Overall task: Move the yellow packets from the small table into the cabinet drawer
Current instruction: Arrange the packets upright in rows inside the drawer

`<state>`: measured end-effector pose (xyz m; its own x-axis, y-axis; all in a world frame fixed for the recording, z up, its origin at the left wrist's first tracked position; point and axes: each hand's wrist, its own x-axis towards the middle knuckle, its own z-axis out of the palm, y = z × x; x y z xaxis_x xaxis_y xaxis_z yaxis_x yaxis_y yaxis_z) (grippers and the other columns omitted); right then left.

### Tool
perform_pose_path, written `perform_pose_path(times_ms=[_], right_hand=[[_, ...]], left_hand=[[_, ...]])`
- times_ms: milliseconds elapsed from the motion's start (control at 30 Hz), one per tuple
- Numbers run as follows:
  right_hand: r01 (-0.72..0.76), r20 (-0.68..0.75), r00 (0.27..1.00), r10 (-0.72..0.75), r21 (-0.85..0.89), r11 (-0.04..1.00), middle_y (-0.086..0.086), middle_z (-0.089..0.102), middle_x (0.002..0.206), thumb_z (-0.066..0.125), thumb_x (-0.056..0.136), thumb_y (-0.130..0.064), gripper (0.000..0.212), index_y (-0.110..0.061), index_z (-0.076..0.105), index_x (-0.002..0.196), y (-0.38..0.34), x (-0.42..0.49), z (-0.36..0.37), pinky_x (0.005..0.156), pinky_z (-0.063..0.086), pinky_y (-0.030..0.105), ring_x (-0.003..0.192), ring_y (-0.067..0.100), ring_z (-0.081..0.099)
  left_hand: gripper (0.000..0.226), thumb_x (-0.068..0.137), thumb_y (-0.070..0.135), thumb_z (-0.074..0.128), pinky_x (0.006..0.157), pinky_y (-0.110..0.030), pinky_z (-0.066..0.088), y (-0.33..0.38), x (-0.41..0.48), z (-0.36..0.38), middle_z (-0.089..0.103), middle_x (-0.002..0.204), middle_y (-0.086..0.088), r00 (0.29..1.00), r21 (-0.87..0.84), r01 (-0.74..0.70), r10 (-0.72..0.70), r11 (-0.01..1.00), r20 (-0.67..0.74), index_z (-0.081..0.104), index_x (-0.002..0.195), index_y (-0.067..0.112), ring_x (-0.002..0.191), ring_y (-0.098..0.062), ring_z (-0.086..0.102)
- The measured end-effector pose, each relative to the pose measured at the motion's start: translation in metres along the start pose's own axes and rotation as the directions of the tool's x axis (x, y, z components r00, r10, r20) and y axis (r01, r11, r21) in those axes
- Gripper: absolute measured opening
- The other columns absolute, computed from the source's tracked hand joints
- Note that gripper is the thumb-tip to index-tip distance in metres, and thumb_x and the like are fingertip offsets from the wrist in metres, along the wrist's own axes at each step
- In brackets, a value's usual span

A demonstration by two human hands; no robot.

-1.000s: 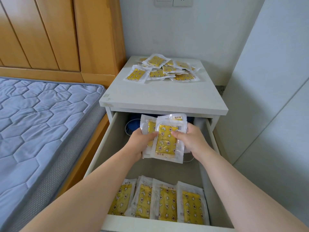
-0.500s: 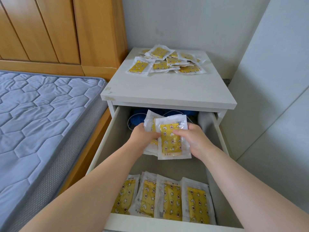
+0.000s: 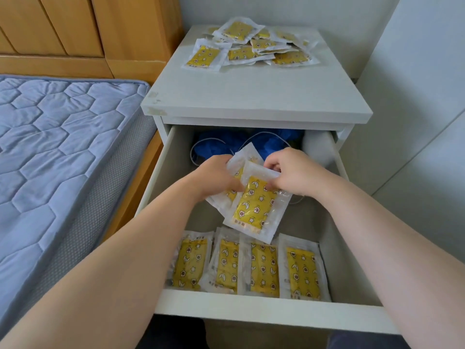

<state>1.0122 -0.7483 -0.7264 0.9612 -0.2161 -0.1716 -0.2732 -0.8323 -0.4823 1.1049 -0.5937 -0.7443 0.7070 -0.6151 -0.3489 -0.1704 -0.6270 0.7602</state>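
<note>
Left of the drawer (image 3: 264,313) there's the blue mattress (image 3: 63,147). Over the drawer's middle, your left hand (image 3: 216,177) is curled round the left side of a small stack of yellow packets (image 3: 256,207), thumb on top. Your right hand (image 3: 294,172) pinches the top edge of the front one, which is tilted w/ its low corner over the row of four packets (image 3: 251,265) lying side by side at the drawer's front wall. At the drawer's back: blue fabric (image 3: 214,144) + a thin white cord (image 3: 254,137). Above the drawer, the leftover pile (image 3: 251,46) sits on the small table (image 3: 251,91), toward the rear.
</note>
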Motion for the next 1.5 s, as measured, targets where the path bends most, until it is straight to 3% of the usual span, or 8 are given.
perform_pose_path(times_ms=[233,467,667,867,933,1033,1133,1500], right_hand=[[-0.139,-0.095,0.987,0.133,-0.061,0.988,0.006,0.051,0.066,0.075,0.079,-0.018,0.022,-0.001,0.063,0.075,0.020,0.007,-0.004,0.054,0.034,0.027,0.059,0.019,0.044],[-0.133,0.437,0.871,0.225,-0.230,0.964,0.007,0.066,0.111,0.071,0.082,-0.025,0.034,-0.012,0.065,0.113,0.008,0.000,0.034,0.067,0.042,0.025,0.085,0.016,0.054],[0.193,0.619,0.768,0.165,-0.469,0.862,0.000,0.049,0.067,0.073,0.081,-0.033,0.039,-0.014,0.043,0.065,-0.010,-0.004,0.071,0.048,0.036,0.022,0.067,0.020,0.051],[0.088,0.576,0.788,0.216,-0.453,0.887,0.006,0.069,0.099,0.068,0.083,-0.044,0.048,-0.004,0.065,0.110,-0.001,-0.001,0.056,0.076,0.054,0.029,0.089,0.023,0.066],[-0.055,0.370,0.906,0.204,-0.375,0.925,0.008,0.069,0.106,0.060,0.089,-0.038,0.038,-0.007,0.066,0.112,0.011,0.005,0.044,0.082,0.053,0.034,0.093,0.024,0.066],[-0.200,0.004,0.980,0.201,0.138,0.970,0.004,0.061,0.125,0.052,0.095,-0.025,0.033,-0.012,0.061,0.124,0.021,0.016,0.032,0.095,0.043,0.031,0.111,0.022,0.058],[-0.194,0.106,0.981,0.164,0.628,0.754,0.003,0.063,0.124,0.059,0.091,-0.013,0.030,-0.013,0.063,0.120,0.019,0.016,0.030,0.107,0.039,0.041,0.116,0.021,0.057],[-0.190,0.079,0.980,0.184,0.662,0.725,0.011,0.070,0.087,0.063,0.090,-0.019,0.015,-0.010,0.069,0.080,0.003,0.008,0.037,0.073,0.058,0.036,0.083,0.027,0.067]], left_hand=[[0.037,0.083,0.020,0.072,0.087,-0.042,0.055,-0.011,0.007,-0.009,0.067,0.109,-0.005,0.996,-0.049,0.068,-0.071,0.996,-0.054,0.059,0.117,0.015,0.096,-0.022,0.066],[0.039,0.084,0.018,0.072,0.088,-0.042,0.053,-0.013,0.012,-0.008,0.066,0.111,-0.008,0.977,-0.137,0.143,-0.162,0.980,-0.142,0.057,0.120,0.011,0.099,-0.026,0.065],[0.031,0.089,0.017,0.067,0.092,-0.048,0.053,-0.011,0.009,-0.015,0.069,0.109,-0.007,0.983,-0.153,0.180,-0.183,0.972,-0.008,0.059,0.118,0.014,0.097,-0.026,0.067],[0.029,0.092,0.015,0.062,0.092,-0.047,0.053,-0.011,0.004,-0.027,0.067,0.111,-0.009,0.980,-0.059,0.176,-0.169,0.983,0.102,0.056,0.120,0.013,0.099,-0.027,0.067],[0.024,0.091,0.015,0.063,0.090,-0.045,0.054,-0.010,0.003,-0.031,0.068,0.108,-0.008,0.982,-0.004,0.146,-0.144,0.989,0.124,0.057,0.114,0.014,0.097,-0.025,0.067],[0.020,0.090,0.014,0.063,0.088,-0.043,0.055,-0.009,0.001,-0.032,0.069,0.106,-0.006,0.979,0.032,0.118,-0.122,0.992,0.166,0.059,0.109,0.017,0.095,-0.024,0.069],[0.018,0.090,0.011,0.064,0.082,-0.039,0.057,-0.007,0.000,-0.031,0.070,0.105,-0.005,0.969,0.018,0.111,-0.112,0.994,0.221,0.059,0.105,0.018,0.093,-0.022,0.070],[0.024,0.088,0.026,0.066,0.084,-0.036,0.057,-0.004,-0.004,-0.031,0.073,0.102,-0.002,0.950,0.033,0.137,-0.141,0.990,0.279,0.067,0.108,0.014,0.089,-0.018,0.072]])
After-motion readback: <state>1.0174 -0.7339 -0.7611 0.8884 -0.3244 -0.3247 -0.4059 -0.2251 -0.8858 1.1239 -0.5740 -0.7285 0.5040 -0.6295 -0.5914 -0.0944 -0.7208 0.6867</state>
